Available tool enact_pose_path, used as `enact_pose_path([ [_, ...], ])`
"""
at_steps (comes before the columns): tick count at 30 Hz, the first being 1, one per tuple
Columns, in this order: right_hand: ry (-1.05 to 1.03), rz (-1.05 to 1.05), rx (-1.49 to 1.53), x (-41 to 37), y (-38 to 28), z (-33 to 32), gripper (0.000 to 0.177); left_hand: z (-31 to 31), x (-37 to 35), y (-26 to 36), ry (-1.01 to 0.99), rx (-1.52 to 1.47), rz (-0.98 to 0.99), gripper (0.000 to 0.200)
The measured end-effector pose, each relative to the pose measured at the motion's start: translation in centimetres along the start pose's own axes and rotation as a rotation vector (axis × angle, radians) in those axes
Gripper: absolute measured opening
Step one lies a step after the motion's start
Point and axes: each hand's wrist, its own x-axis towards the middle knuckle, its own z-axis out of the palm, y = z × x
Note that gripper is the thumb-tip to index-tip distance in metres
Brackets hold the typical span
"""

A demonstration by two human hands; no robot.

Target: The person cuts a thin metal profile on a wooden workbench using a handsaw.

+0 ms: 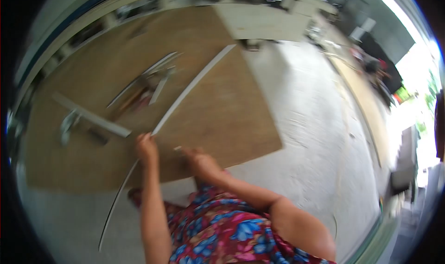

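Left hand grips white strip mid-length; strip runs diagonally away across board. Right hand just beside it, grip unclear.

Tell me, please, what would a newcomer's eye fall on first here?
The long white strip stands out, running slantwise across the brown board on the concrete floor; the left hand grips it about midway. The right hand hovers just beside, and the bright floral garment fills the bottom of the view.
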Motion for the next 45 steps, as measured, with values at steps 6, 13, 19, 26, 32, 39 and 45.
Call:
enact_pose_path([
  [6,0.138,-0.079,0.289,4.8,-3.3,0.1,0.05,-0.5,0.4,-0.9,-0.054,-0.09,0.078,0.016],
  [13,0.281,-0.163,0.337,7.6,-2.8,3.9,0.05,-0.4,0.3,-0.7,-0.043,-0.078,0.079,0.016],
  [19,0.092,-0.057,0.31,1.0,-0.8,0.0,0.054,-0.6,0.3,-0.4,-0.039,-0.025,0.083,0.016],
  [26,0.207,-0.156,0.293,6.1,-2.5,1.3,0.047,-0.5,0.5,-0.5,-0.034,-0.027,0.099,0.016],
  [32,0.236,-0.172,0.305,8.1,-3.0,3.0,0.046,-1.5,0.4,0.3,-0.077,-0.028,0.111,0.015],
  [39,0.155,-0.104,0.317,2.8,-1.1,1.6,0.047,-1.0,0.3,-0.2,-0.042,-0.006,0.173,0.013],
  [45,0.098,-0.086,0.336,-1.3,0.2,-0.2,0.05,-1.1,0.3,-0.1,-0.05,0.016,0.123,0.014],
])
